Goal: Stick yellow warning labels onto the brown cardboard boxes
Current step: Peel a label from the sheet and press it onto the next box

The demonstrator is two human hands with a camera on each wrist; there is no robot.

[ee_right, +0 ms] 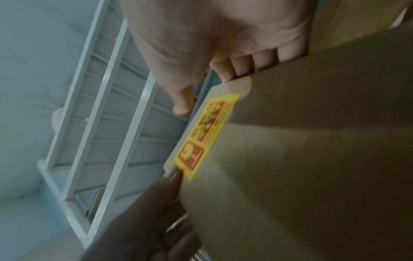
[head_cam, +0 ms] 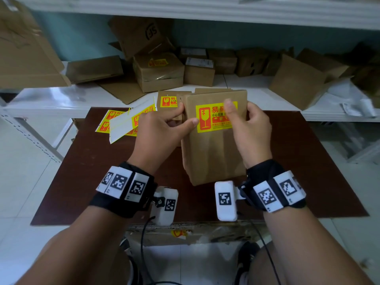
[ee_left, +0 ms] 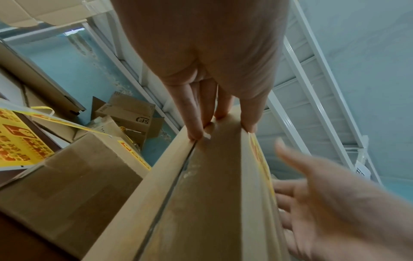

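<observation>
Box (head_cam: 213, 145) long axis toward viewer, label (head_cam: 213, 118) facing up, left hand (head_cam: 158, 132) and right hand (head_cam: 248, 128) gripping it

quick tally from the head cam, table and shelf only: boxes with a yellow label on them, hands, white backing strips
Boxes with a yellow label: 3 (held box, box behind it, shelf box)
Hands: 2 (left hand, right hand)
White backing strip: 1
Total: 6
</observation>
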